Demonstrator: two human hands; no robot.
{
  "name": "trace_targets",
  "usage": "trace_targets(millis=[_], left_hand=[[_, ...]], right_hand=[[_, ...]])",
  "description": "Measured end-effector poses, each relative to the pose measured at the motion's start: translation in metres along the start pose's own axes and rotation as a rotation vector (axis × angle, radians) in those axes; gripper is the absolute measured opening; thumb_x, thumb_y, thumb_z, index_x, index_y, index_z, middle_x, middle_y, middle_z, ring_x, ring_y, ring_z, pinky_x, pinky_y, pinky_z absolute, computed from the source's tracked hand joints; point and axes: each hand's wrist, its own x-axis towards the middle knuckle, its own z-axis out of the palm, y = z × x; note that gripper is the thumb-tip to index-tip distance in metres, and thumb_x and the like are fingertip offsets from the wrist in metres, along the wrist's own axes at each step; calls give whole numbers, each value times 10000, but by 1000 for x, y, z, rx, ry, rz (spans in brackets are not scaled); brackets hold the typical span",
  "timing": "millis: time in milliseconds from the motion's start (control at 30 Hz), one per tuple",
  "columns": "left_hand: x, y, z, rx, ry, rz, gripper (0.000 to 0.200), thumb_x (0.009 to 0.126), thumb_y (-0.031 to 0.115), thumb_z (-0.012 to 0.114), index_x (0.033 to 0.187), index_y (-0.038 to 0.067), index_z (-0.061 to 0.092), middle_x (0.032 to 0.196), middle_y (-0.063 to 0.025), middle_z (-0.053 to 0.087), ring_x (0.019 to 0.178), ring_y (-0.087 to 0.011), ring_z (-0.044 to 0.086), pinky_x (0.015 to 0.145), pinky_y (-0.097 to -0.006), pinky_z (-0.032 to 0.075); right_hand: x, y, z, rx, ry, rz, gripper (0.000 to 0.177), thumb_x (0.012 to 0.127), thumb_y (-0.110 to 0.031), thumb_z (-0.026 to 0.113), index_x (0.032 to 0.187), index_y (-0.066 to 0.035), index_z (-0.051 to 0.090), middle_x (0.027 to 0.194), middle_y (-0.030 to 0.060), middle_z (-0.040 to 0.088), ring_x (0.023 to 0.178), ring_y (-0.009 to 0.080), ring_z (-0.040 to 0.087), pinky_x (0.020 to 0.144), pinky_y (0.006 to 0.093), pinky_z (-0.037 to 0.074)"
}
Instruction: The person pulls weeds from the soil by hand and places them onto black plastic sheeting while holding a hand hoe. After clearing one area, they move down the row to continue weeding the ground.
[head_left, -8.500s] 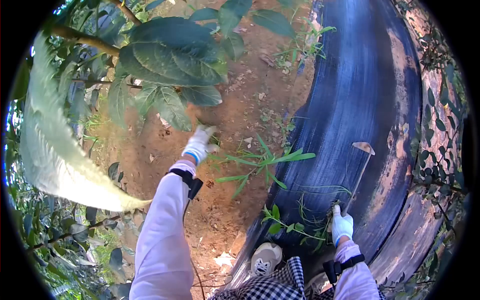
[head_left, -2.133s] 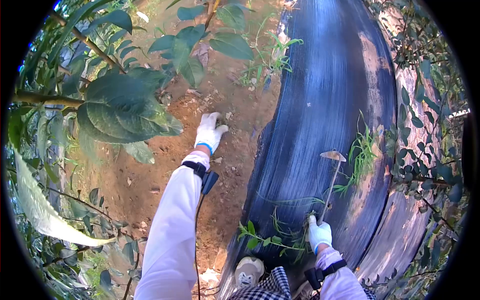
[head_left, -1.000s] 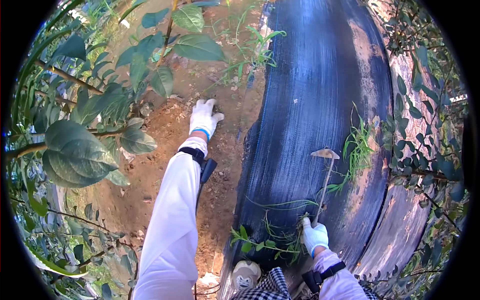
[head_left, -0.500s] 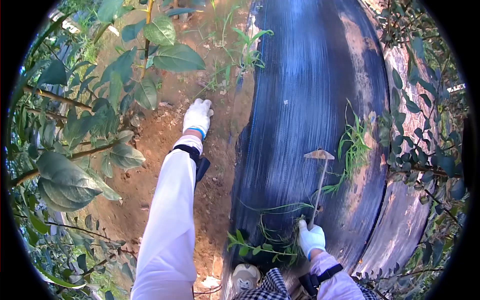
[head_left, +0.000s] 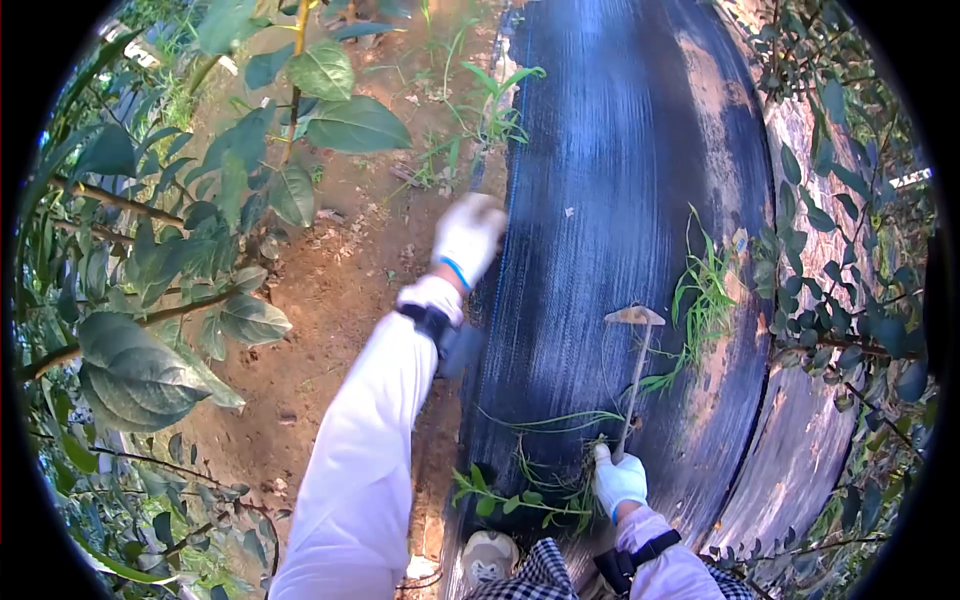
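Person's left arm (head_left: 360, 440) extends forward, gloved left hand (head_left: 468, 238) motion-blurred, finger position indeterminate, right forearm (head_left: 668, 555) sits closer in, gloved right hand (head_left: 621, 482) clenched in a grip.

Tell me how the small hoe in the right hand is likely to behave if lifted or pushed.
The hoe will probably feel stiff: its thin shaft looks straight. It may be head-heavy, since the broad blade sits at the far end from the right hand. With the blade set crosswise, it could twist if one corner catches.
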Motion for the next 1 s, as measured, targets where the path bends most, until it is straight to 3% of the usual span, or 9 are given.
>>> trace_targets(millis=[67, 167, 267, 400, 533, 667, 733, 867, 1000], left_hand=[[-46, 74, 25, -488, -297, -19, 485, 773, 153, 670, 1225, 39, 538, 1152, -158, 586, 842, -267, 642, 832, -366, 501], [-51, 54, 14, 17, -74, 70, 576, 795, 173, 681, 1314, 46, 465, 1241, -167, 550, 875, -224, 637, 851, -351, 516], [-46, -5, -28, 420, 283, 100, 624, 715, 293, 743, 1251, 51, 535, 1232, -186, 538, 1161, -322, 523, 994, -394, 423], [-60, -26, -38, 535, 103, 116, 588, 696, 255, 748, 1230, 97, 560, 1218, -170, 539, 1151, -349, 509, 1008, -400, 407], [-51, -42, -21, 664, 6, 103, 285, 746, 217, 695, 1010, 113, 665, 1069, -134, 630, 1036, -347, 565, 935, -426, 438], [-64, -52, -68, 193, 450, 6, 190, 825, 158, 604, 967, 43, 657, 947, -131, 677, 899, -285, 634, 839, -365, 488], [-89, -62, -101, 179, 449, -56, 184, 832, 161, 625, 965, 38, 655, 921, -122, 681, 848, -241, 633, 812, -335, 494], [-150, -59, -103, 245, 101, -227, 190, 821, 175, 652, 969, 56, 655, 928, -120, 677, 869, -240, 639, 822, -342, 496], [-180, -50, -51, 537, 77, 158, 263, 770, 196, 682, 1008, 88, 653, 1021, -118, 612, 1001, -334, 579, 903, -397, 462]], right_hand=[[3, 3, 2, 16, 8, -10, 558, 878, -540, 541, 928, -5, 687, 856, 246, 665, 870, 419, 643, 761, 473, 492], [3, 4, 2, 32, 4, -8, 556, 878, -538, 543, 933, -4, 688, 863, 248, 666, 873, 419, 644, 765, 473, 493], [-5, -2, -3, -2, 41, -44, 548, 878, -525, 556, 911, 7, 680, 825, 240, 664, 837, 409, 650, 742, 466, 495], [-2, 0, 1, 0, 84, -68, 535, 879, -498, 581, 858, 30, 665, 733, 222, 657, 755, 390, 664, 686, 453, 496], [-3, 0, 1, 2, 89, -71, 533, 879, -498, 585, 849, 28, 667, 732, 218, 659, 756, 386, 666, 686, 453, 497], [3, 5, 3, 35, 78, -65, 538, 875, -502, 594, 839, 29, 667, 734, 209, 664, 751, 372, 671, 682, 451, 499], [3, 4, 3, 15, 71, -50, 544, 874, -519, 579, 874, 16, 674, 784, 222, 665, 791, 384, 663, 704, 456, 498], [0, 0, -1, -20, 40, -47, 580, 873, -561, 543, 939, -3, 687, 880, 250, 668, 897, 421, 642, 774, 475, 492], [4, 6, 3, -9, 70, -63, 576, 872, -553, 552, 918, 6, 685, 865, 252, 667, 881, 422, 643, 765, 472, 493]])
